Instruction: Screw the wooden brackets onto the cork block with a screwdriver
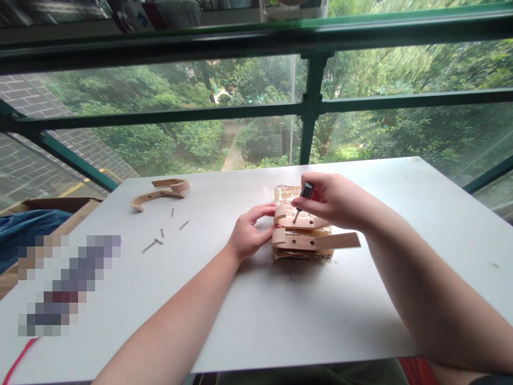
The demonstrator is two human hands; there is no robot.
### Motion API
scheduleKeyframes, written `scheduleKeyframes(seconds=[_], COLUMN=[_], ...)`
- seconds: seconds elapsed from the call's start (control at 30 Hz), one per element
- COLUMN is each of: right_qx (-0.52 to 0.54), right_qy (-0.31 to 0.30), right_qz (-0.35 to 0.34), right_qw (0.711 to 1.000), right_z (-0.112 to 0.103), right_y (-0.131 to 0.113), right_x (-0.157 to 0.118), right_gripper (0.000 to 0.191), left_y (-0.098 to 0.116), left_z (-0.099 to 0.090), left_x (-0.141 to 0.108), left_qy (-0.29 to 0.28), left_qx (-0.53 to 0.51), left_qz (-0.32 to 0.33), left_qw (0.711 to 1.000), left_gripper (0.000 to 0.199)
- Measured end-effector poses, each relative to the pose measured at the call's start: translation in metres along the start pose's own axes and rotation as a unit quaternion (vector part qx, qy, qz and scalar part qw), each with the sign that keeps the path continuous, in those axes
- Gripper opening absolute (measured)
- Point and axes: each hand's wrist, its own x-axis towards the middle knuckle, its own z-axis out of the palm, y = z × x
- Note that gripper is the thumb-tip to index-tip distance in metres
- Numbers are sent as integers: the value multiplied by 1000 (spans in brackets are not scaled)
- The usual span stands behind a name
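Note:
A block wrapped in shiny film (284, 194) lies on the white table, with two curved wooden hooks across it. The nearer hook (332, 241) shows two dark screw holes. On the farther hook (302, 223), the tip of a black-handled screwdriver (306, 190) meets the left hole. My right hand (324, 198) is closed round the screwdriver's handle. My left hand (252, 230) presses its fingers and thumb against the left ends of the block and hooks; whether it grips a hook or the block is partly hidden.
Several loose screws (183, 225) lie left of my left hand on the table (248, 342). Two more wooden hooks (160, 197) rest near the back left. A cardboard box (72, 206) stands beyond the left edge; a green railing (180, 114) runs behind.

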Motion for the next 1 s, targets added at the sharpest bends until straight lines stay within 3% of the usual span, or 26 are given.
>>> scheduleKeyframes(seconds=[0.17, 0.3, 0.6, 0.83, 1.0], right_qx=[33, 59, 68, 73, 63], right_qy=[25, 34, -44, -62, -54], right_qz=[-44, -95, -94, -101, -96], right_qw=[998, 993, 992, 990, 992], right_z=[4, 8, 1, -1, -1], right_y=[-2, -4, -6, -6, -6], right_x=[0, -1, -5, -7, -8], right_gripper=[15, 29, 27, 41, 37], left_y=[2, 3, 1, 0, 0], left_z=[0, 1, 1, 1, 1], left_x=[0, 0, -1, -1, -1], left_qy=[1, 2, 1, 5, 1], left_qx=[-1, -2, -15, -18, -12], left_qz=[-1, 0, 0, -2, 4], left_qw=[1000, 1000, 1000, 1000, 1000], left_gripper=[39, 40, 38, 38, 38])
